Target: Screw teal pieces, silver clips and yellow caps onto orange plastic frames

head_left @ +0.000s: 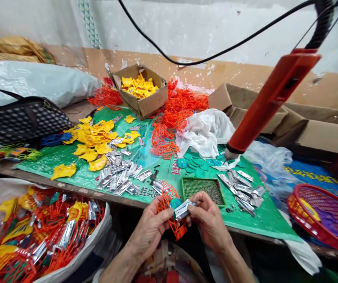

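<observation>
My left hand is closed around an orange plastic lattice frame, with a round teal disc by its thumb. Between the fingers of my right hand is a shiny silver plastic piece, pressed against the frame and disc. Just beyond my hands, a green tray holds many tiny metal parts, probably screws. Silver pieces lie piled to the left, and more silver pieces to the right. Teal discs are scattered behind the tray.
A red electric screwdriver hangs at the right on a black cable. Yellow parts and orange frames cover the back, beside a cardboard box. A white sack of mixed parts stands lower left; a red basket sits right.
</observation>
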Demonstrator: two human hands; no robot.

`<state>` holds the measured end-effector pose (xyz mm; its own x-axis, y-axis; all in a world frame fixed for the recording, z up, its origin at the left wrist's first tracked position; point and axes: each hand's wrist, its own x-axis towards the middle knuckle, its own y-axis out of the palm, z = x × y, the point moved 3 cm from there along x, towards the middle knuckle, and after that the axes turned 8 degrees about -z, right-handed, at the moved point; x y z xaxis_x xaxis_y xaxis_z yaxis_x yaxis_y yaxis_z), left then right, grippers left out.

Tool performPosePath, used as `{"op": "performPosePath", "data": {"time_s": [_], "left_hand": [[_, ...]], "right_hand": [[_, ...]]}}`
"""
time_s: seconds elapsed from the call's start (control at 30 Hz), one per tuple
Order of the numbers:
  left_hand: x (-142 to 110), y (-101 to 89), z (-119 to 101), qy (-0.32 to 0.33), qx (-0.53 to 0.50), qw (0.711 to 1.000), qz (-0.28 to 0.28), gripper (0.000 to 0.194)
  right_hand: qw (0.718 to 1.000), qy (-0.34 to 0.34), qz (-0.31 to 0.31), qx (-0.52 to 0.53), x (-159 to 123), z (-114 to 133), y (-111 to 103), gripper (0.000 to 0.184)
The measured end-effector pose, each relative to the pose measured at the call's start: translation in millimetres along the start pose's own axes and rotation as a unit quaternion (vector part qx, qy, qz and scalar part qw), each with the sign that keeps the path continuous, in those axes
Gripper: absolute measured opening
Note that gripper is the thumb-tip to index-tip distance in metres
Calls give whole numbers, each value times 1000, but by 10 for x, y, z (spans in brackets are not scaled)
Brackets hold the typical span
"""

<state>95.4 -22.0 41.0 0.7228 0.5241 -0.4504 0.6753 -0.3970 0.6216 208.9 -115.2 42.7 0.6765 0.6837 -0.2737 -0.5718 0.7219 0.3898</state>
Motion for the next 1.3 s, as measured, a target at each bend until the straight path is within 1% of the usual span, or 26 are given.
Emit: {"op": "performPosePath", "data": {"time_s": [0.1, 0.2, 0.23, 0.3, 0.4, 0.5, 0.6, 0.67, 0.73, 0.83, 0.9, 0.97, 1.07, 1.13, 1.2, 1.23, 1.27, 1.3], "left_hand": [[25, -15, -9, 5, -11, 1000, -5, 31], [38, -28, -25, 12, -14, 1000, -1, 33], [38, -34, -33, 16, -15, 1000, 1, 33], [34, -46, -56, 26, -17, 1000, 4, 32], [20, -59, -101, 45, -17, 999, 1, 30], [4, -59, -130, 56, -3, 998, 6, 27], [-3, -60, -117, 52, 10, 998, 20, 32], [-2, -73, -100, 48, 6, 999, 20, 33], [0, -81, -93, 51, 3, 998, 23, 28], [-2, -70, -117, 69, 15, 997, 38, 20], [-5, -55, -147, 83, 15, 996, 41, 19], [-8, -41, -173, 87, 7, 995, 44, 21], [0, -40, -184, 85, 15, 995, 39, 21], [17, -66, -181, 101, 54, 993, 19, 17], [26, -111, -193, 148, 136, 979, -9, 15], [18, -140, -214, 189, 192, 963, -28, 23], [-6, -172, -250, 246, 254, 934, -57, 34], [-52, -204, -301, 315, 316, 890, -94, 45]], "right_hand": [[1000, 0, -12, -12, -18, -31, -41, 28], [1000, 12, -10, -26, -39, -35, -74, 38], [999, 19, -6, -31, -49, -32, -79, 38], [999, 34, 2, -25, -68, -15, -78, 32], [998, 56, 4, 41, -88, 35, -43, 25], [990, 70, 0, 124, -79, 87, 27, 28], [984, 80, 24, 154, -62, 100, 119, 30], [983, 85, 40, 160, -65, 82, 173, 30], [983, 83, 42, 159, -80, 54, 207, 30], [985, 66, 18, 159, -111, 18, 218, 30], [985, 60, 0, 163, -129, 0, 212, 31], [984, 64, -5, 165, -141, -14, 212, 32], [984, 79, 23, 157, -151, -25, 243, 33], [986, 71, 35, 150, -154, -19, 271, 33], [989, 46, 28, 140, -154, -6, 289, 33], [990, 32, 23, 133, -153, 1, 295, 33], [992, 19, 19, 125, -151, 7, 300, 32], [993, 7, 17, 117, -149, 12, 302, 31]]}}
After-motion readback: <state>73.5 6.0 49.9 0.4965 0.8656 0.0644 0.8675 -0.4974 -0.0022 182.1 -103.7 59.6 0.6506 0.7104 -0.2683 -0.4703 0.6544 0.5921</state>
